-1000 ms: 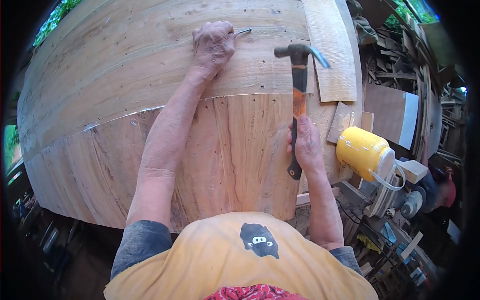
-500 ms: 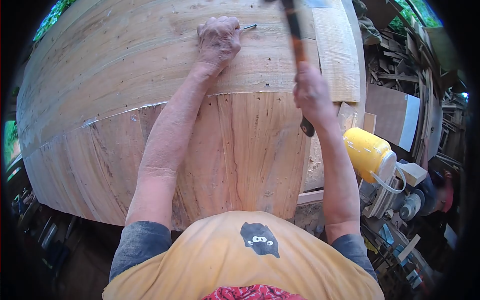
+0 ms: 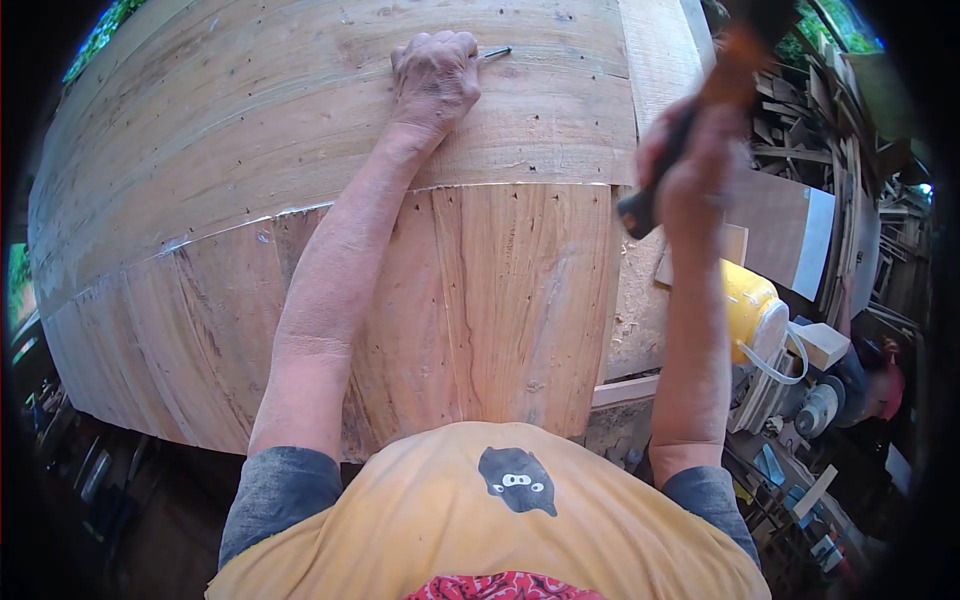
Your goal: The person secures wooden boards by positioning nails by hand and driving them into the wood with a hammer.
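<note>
My left hand (image 3: 436,82) is closed around a thin metal pin or nail (image 3: 496,52), whose dark head sticks out to the right of the fist. The fist rests on the upper part of a large curved wooden surface (image 3: 530,260) made of joined planks and dotted with small dark marks. Off to the right, my right hand (image 3: 698,160) grips a hammer (image 3: 662,178) with a black and orange handle. Both are blurred by motion, and the hammer's head is dark and indistinct near the top edge. A pale board (image 3: 660,60) lies between the two hands.
Behind my right forearm sits a yellow tub (image 3: 748,300) with a white handle, beside a wood block (image 3: 820,345). A grinder-like tool (image 3: 820,408) is at the lower right. Scrap wood (image 3: 785,140) and a brown panel (image 3: 765,225) stand at the right.
My right hand has swung the hammer up and to the right, partly covering the yellow tub with my forearm. My left hand has moved slightly up and right since the earliest frame, still holding the pin.
</note>
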{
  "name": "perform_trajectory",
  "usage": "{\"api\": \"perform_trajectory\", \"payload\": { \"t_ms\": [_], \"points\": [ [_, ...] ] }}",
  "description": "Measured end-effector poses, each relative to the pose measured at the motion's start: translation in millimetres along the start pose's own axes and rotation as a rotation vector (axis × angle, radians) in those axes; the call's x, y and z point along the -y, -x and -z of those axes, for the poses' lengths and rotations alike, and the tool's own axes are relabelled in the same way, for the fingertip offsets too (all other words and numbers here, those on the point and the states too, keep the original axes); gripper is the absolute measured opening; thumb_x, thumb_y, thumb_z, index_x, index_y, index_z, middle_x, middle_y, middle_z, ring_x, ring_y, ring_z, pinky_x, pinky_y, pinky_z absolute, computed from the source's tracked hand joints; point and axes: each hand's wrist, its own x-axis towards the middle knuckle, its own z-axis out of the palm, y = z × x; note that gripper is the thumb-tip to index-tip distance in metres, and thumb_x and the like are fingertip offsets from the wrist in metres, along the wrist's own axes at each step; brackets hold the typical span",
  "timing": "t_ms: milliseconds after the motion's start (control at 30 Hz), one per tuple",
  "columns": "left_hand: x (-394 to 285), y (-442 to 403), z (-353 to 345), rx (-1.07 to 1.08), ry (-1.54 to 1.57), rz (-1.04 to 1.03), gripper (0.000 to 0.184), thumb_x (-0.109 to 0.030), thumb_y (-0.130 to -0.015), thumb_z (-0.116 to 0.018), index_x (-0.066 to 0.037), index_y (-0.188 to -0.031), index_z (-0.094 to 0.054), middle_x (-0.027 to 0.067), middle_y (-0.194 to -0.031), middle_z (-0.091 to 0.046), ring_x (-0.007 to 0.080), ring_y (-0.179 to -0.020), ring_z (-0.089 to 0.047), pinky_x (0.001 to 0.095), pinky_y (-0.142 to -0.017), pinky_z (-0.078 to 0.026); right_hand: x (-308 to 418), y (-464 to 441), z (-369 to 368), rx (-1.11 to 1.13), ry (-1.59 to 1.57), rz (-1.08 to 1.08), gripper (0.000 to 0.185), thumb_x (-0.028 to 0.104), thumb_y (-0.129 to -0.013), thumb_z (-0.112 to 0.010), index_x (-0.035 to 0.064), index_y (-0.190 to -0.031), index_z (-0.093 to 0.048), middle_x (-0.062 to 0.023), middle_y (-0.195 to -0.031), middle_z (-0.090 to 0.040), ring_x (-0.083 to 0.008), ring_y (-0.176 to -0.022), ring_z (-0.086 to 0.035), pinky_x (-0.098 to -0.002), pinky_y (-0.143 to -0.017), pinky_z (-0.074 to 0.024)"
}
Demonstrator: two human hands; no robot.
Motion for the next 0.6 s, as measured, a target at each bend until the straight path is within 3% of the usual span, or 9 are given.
{"api": "perform_trajectory", "payload": {
  "t_ms": [33, 100, 200, 400, 500, 533, 600],
  "points": [
    [0, -1, 1, -0.005, 0.003, 0.000, 0.010, -0.021, -0.090, -0.071, -0.013, -0.085, -0.067, 0.0033, -0.084, -0.067, 0.0267, -0.090, -0.064, 0.0424, -0.083, -0.043, -33, 7, -4, 0.077, 0.233, -0.027, 0.063, 0.061, -0.108, -0.038, 0.0024, -0.096, -0.057, -0.0056, -0.067, -0.056, -0.0144, -0.051, -0.055, -0.0299, -0.047, -0.0447],
    [-5, 3, 1, 0.010, 0.013, 0.003, 0.010, -0.020, -0.089, -0.071, -0.013, -0.084, -0.067, 0.0032, -0.084, -0.067, 0.0268, -0.090, -0.064, 0.0424, -0.083, -0.043, -71, 5, -18, 0.395, 0.405, -0.380, 0.059, 0.059, -0.108, -0.041, 0.0033, -0.095, -0.057, -0.0051, -0.067, -0.055, -0.0136, -0.052, -0.055, -0.0293, -0.047, -0.0461],
    [0, 3, 4, 0.018, 0.000, 0.009, 0.009, -0.019, -0.089, -0.071, -0.013, -0.084, -0.067, 0.0033, -0.084, -0.067, 0.0271, -0.090, -0.064, 0.0425, -0.083, -0.043, -41, 7, -10, 0.207, 0.085, -0.468, 0.057, 0.056, -0.109, -0.043, 0.0026, -0.097, -0.058, -0.0039, -0.068, -0.055, -0.0119, -0.052, -0.054, -0.0276, -0.047, -0.0465],
    [2, 1, -1, 0.005, 0.000, -0.011, 0.008, -0.019, -0.088, -0.071, -0.013, -0.085, -0.067, 0.0037, -0.084, -0.067, 0.0272, -0.090, -0.064, 0.0429, -0.083, -0.044, 26, -7, 12, -0.057, -0.187, -0.050, 0.059, 0.059, -0.108, -0.043, 0.0029, -0.097, -0.057, -0.0011, -0.068, -0.055, -0.0103, -0.051, -0.053, -0.0243, -0.046, -0.0421],
    [1, 0, 0, -0.004, 0.002, -0.005, 0.008, -0.019, -0.088, -0.072, -0.013, -0.086, -0.068, 0.0036, -0.085, -0.067, 0.0270, -0.090, -0.064, 0.0428, -0.083, -0.044, 0, -1, -1, -0.030, -0.117, -0.114, 0.057, 0.058, -0.108, -0.044, 0.0040, -0.093, -0.056, -0.0019, -0.067, -0.053, -0.0117, -0.051, -0.053, -0.0267, -0.046, -0.0424],
    [1, 0, 0, -0.007, 0.008, -0.003, 0.008, -0.019, -0.088, -0.072, -0.013, -0.086, -0.068, 0.0035, -0.085, -0.067, 0.0269, -0.090, -0.064, 0.0426, -0.083, -0.044, -38, 1, -4, 0.077, 0.182, -0.057, 0.053, 0.053, -0.109, -0.044, 0.0047, -0.091, -0.054, -0.0029, -0.066, -0.051, -0.0132, -0.051, -0.053, -0.0279, -0.046, -0.0434],
    [-2, 1, 0, -0.003, 0.016, -0.007, 0.008, -0.020, -0.088, -0.072, -0.013, -0.085, -0.067, 0.0033, -0.085, -0.067, 0.0268, -0.090, -0.064, 0.0425, -0.083, -0.043, -58, 9, -11, 0.257, 0.206, -0.378, 0.045, 0.046, -0.110, -0.046, 0.0059, -0.092, -0.055, -0.0034, -0.067, -0.050, -0.0140, -0.051, -0.053, -0.0271, -0.047, -0.0446]
  ]
}}
